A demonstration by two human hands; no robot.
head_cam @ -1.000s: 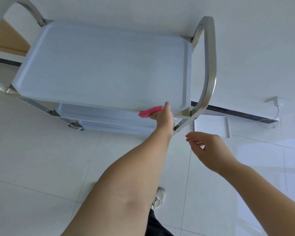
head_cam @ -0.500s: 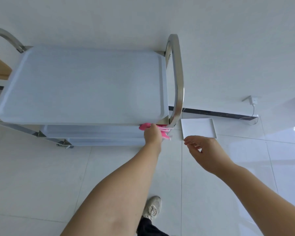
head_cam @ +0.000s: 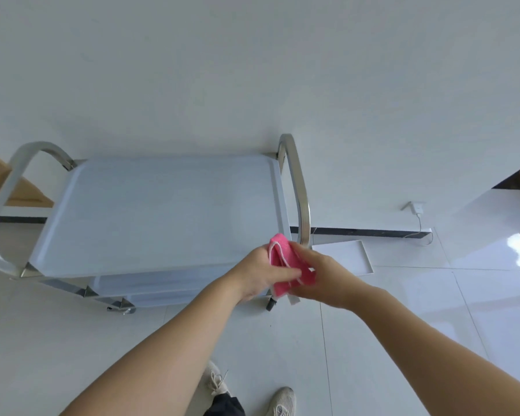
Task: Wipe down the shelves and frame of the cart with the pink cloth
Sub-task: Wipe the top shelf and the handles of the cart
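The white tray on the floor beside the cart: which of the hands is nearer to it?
Right. The right hand holds the pink cloth just left of the white tray, nearly at its edge in this view. The left hand grips the cloth's other side, farther from the tray.

- Pink cloth (head_cam: 284,265) in my left hand (head_cam: 260,273) and right hand (head_cam: 321,276): soft fabric, fuzzy matt nap, paler stitched edge.
- Cart frame (head_cam: 297,190): flat metal bar, brushed silvery finish, soft sheen on the bends.
- Top shelf (head_cam: 162,211): smooth pale blue-white, looks like plastic, satin, no texture visible.
- Lower shelf (head_cam: 162,285): same smooth pale finish.
- Floor (head_cam: 57,340): large white tiles, glossy, bright glare patch at far right.
- Wall (head_cam: 252,70): plain white, matt.
- White tray (head_cam: 351,256) on the floor: smooth, flat finish; material unclear.
- Shoes (head_cam: 284,400): pale woven-looking fabric.
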